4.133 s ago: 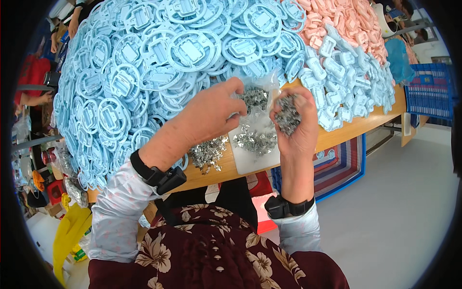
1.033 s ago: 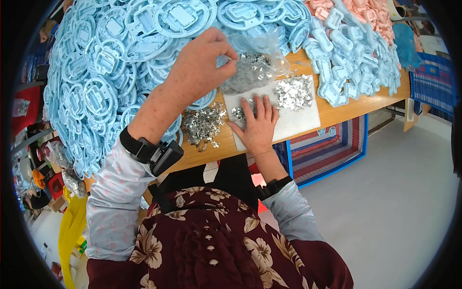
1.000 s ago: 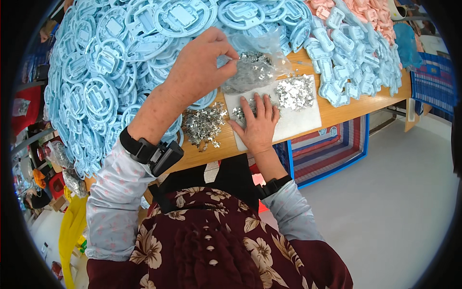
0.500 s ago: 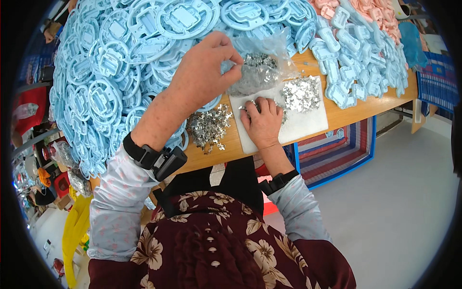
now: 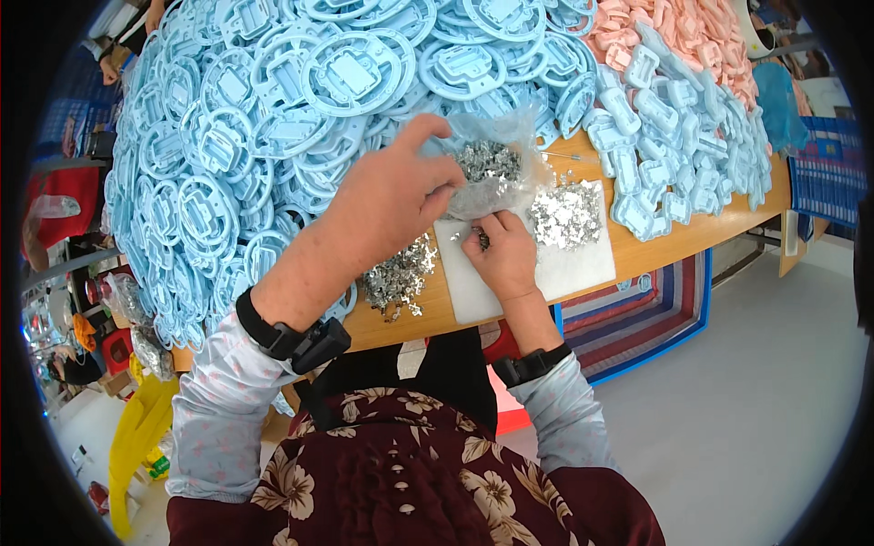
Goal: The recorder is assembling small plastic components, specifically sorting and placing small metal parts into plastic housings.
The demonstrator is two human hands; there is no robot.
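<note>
My left hand (image 5: 387, 196) is at the left side of a clear plastic bag (image 5: 496, 196) with silvery metal pieces (image 5: 487, 162) in it. Thumb and forefinger close at the bag's edge, and another finger sticks up. Just below the bag, over a white pad (image 5: 469, 291), my right hand (image 5: 507, 257) has its fingers curled in around small metal pieces (image 5: 483, 238). A flat heap of shiny metal pieces (image 5: 566, 215) lies on the pad to the right of that hand. More metal pieces (image 5: 401, 278) are piled on the wooden table beneath my left forearm.
Light-blue round plastic parts (image 5: 355, 73) are heaped high across the left and back. Smaller blue parts (image 5: 655, 118) and pink parts (image 5: 683, 36) lie at the right on the wooden table (image 5: 628, 250). A blue-rimmed bin with a striped lining (image 5: 628, 318) stands below the table edge.
My left hand has come down to the bag's left edge. The fingers of my right hand, spread on the pad before, have drawn together. The whole view has shifted slightly.
</note>
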